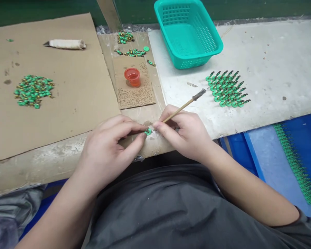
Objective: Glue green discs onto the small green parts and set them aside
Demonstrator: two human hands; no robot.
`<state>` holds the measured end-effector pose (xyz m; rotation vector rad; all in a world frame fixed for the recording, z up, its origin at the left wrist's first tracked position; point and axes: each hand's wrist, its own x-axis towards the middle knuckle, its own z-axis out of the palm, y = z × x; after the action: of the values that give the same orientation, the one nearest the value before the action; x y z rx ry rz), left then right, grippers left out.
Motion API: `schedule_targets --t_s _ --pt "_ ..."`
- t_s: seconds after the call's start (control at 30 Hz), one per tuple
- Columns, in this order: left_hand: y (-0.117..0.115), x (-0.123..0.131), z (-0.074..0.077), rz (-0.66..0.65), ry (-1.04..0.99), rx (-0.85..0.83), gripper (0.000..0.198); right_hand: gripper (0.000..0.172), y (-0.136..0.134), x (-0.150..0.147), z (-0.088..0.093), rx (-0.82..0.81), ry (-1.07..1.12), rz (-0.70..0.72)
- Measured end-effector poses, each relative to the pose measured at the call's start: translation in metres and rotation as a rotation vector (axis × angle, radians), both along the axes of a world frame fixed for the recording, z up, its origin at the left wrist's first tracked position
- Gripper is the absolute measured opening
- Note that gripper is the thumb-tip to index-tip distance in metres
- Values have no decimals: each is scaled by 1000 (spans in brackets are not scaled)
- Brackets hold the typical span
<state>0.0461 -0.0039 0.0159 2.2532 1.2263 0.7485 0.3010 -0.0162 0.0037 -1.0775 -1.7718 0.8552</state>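
Forearms angled inward, left hand (pixel 106 148) pinched at fingertips, right hand (pixel 187 135) curled in closed grip

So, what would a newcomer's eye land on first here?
In the middle foreground the left hand pinches a small green disc while the right hand holds a thin brush. To the right, neat rows of green parts lie on the pale surface before a teal basket. A loose green heap sits on the cardboard at left.
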Motion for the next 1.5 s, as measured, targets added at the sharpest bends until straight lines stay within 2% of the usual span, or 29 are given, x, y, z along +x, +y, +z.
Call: schedule_targets --t_s 0.17,0.57,0.67,0.87,1.07,1.2,1.4,1.5 --pt "-3 0 -1 31 9 -1 18 29 -3 0 -2 3 -41 10" --pt "-3 4 0 20 -16 -29 16 35 -2 -1 1 -27 -49 7" --pt "-5 4 2 62 7 -53 13 36 1 0 3 -42 -74 23" --pt "-8 7 3 87 -10 -43 12 32 11 4 3 88 -140 131" --pt "-5 8 3 74 -32 -55 12 33 13 4 -1 167 -174 148" --pt "-5 9 4 71 -46 -59 13 38 11 3 -1 159 -191 149" --pt "-6 9 5 47 -37 -41 16 27 10 0 0 83 -251 155" --pt "-4 9 6 55 -36 -42 17 26 12 -2 -4 126 -207 171"
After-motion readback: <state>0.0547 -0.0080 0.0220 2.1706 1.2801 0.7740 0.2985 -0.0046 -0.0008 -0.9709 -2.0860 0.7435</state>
